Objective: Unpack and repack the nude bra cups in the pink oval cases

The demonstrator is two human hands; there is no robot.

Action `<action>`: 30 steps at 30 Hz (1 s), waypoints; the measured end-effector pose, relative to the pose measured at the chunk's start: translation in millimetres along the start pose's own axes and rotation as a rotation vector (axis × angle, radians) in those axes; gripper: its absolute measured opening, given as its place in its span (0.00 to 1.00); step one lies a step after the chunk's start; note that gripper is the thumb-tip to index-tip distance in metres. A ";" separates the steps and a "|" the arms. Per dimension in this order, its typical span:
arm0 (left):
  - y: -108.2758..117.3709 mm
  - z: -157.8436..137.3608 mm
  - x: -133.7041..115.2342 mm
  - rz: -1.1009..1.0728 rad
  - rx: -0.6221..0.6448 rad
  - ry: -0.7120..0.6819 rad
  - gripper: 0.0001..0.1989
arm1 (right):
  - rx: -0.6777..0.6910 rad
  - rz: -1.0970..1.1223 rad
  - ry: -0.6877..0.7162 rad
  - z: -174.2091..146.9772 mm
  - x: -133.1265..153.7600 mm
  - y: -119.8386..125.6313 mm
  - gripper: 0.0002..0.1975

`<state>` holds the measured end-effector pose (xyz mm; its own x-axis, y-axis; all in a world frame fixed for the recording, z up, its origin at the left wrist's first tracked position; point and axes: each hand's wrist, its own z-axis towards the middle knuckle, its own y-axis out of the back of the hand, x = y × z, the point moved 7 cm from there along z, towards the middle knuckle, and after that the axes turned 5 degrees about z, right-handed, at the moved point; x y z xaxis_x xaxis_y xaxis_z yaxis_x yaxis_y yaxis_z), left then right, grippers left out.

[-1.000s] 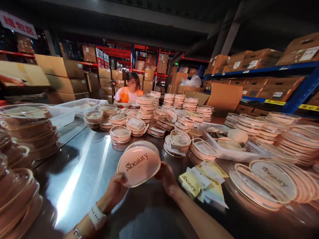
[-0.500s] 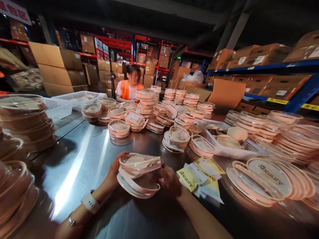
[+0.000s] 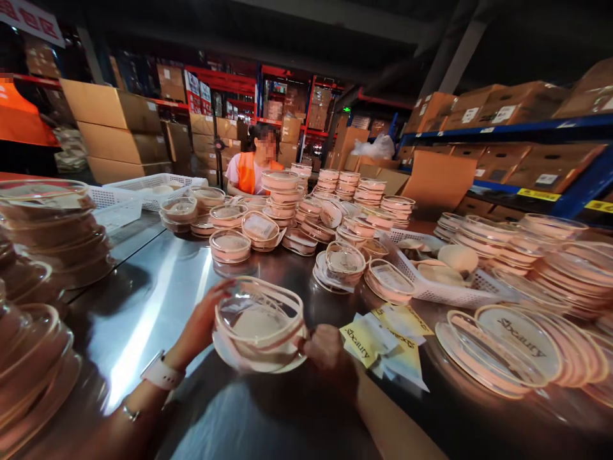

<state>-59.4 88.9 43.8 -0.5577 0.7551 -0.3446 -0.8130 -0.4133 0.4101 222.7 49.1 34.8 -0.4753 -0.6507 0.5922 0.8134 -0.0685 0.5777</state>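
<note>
A round, pale-pink case [image 3: 261, 324] with a clear plastic top is held above the metal table. My left hand [image 3: 209, 319] grips its left side, fingers partly hidden behind it. At the opposite edge, my right hand [image 3: 328, 350] is closed on the rim, near what may be a zip. A pale round piece shows through the clear top. Just right of my right hand lie yellow and white cards [image 3: 361, 342] printed "sbeauty". Further right, several similar cases [image 3: 522, 338] lean over in an overlapping row.
Stacked cases [image 3: 52, 223] rise along the left, and more [image 3: 280, 198] crowd the far middle. White perforated baskets [image 3: 453, 291] hold pale round pieces. A co-worker in an orange vest [image 3: 248, 172] sits across the metal table [image 3: 158, 306]; another orange-clad person [image 3: 23, 115] stands far left.
The case has tilted and come up slightly to the left, its clear top now turned toward me and looking closed down. At far left, an orange-clad person has come further into view.
</note>
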 end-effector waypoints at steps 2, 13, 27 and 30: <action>25.8 4.4 19.8 0.092 -0.119 0.052 0.13 | -0.005 -0.029 0.086 1.4 6.8 7.6 0.09; 42.2 10.5 37.5 0.435 -0.003 0.344 0.30 | -0.285 0.229 -0.195 27.1 -28.3 5.5 0.15; -68.2 -36.6 4.4 -0.979 0.090 1.160 0.20 | 0.137 -0.077 0.320 15.0 31.9 -19.0 0.14; -66.4 -39.1 5.0 -1.026 0.078 1.302 0.08 | 0.345 -0.265 0.479 5.5 48.1 -29.6 0.22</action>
<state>-14.8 100.3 -18.1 0.3802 -0.2407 -0.8930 -0.9190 0.0104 -0.3940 173.9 24.0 49.3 -0.3781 -0.9160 0.1340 0.4961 -0.0783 0.8648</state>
